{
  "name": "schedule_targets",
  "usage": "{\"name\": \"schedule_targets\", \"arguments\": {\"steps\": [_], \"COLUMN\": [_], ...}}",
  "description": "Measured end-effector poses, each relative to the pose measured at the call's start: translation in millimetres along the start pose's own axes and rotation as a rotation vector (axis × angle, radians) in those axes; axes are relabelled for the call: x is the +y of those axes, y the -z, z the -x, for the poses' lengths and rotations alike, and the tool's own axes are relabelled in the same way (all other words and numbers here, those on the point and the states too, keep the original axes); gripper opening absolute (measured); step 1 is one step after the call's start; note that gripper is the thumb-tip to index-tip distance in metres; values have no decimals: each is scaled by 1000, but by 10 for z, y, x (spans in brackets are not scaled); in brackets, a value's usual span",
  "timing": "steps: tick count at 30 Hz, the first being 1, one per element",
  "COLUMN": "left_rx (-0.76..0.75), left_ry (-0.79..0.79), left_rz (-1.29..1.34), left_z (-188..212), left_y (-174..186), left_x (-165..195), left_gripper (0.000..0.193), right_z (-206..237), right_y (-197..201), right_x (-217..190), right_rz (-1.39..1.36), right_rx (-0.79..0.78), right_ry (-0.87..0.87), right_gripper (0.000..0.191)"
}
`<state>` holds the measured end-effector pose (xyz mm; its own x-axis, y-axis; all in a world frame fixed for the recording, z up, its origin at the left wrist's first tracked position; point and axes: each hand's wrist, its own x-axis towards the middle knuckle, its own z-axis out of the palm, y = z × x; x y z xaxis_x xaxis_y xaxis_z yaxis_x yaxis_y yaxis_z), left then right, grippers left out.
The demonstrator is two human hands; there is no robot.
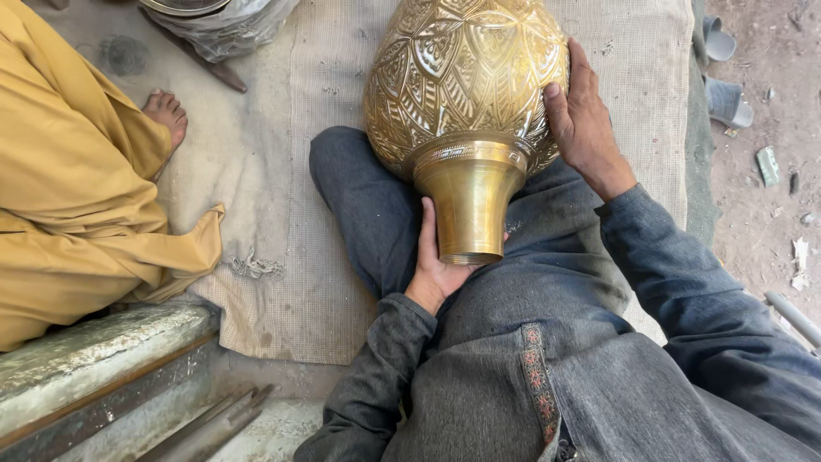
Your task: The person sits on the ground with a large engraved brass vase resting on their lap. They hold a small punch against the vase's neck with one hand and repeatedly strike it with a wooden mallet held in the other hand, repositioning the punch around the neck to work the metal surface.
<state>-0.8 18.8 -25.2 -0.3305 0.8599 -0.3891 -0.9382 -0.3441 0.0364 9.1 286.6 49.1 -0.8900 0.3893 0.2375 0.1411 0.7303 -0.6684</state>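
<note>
Engraved brass vase [466, 94] lies tilted across the seated person's lap, plain flared neck toward the body, resting on grey trousers. Left hand [436, 261] cups the neck from below, fingers wrapped under and mostly hidden behind the metal. Right hand [581, 111] lies flat and spread against the vase's side, thumb on the engraving, steadying rather than clenching. Vase top cut off by the frame. Woven mat [282, 171] beneath; another person's bare foot [167, 111] at left.

vase [462, 94] on lap | mat [282, 171] beneath | sandals [723, 73] right
</note>
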Motion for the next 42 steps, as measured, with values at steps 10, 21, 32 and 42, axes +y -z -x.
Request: {"name": "schedule_targets", "arguments": {"steps": [10, 21, 32, 42], "left_rx": [446, 1550, 1565, 1551], "left_ry": [-309, -850, -684, -919], "left_rz": [-908, -2070, -2149, -1842], "left_z": [323, 1152, 1193, 1094], "left_y": [244, 1040, 954, 874], "left_x": [393, 1014, 1015, 1057], "left_gripper": [40, 36, 38, 36], "right_z": [-517, -455, -391, -482], "right_y": [-72, -134, -154, -113], "right_x": [-285, -268, -347, -305], "right_rz": [-68, -155, -154, -188], "right_rx": [104, 161, 209, 172], "right_ry": [-60, -100, -175, -128], "right_gripper": [49, 51, 47, 49]}}
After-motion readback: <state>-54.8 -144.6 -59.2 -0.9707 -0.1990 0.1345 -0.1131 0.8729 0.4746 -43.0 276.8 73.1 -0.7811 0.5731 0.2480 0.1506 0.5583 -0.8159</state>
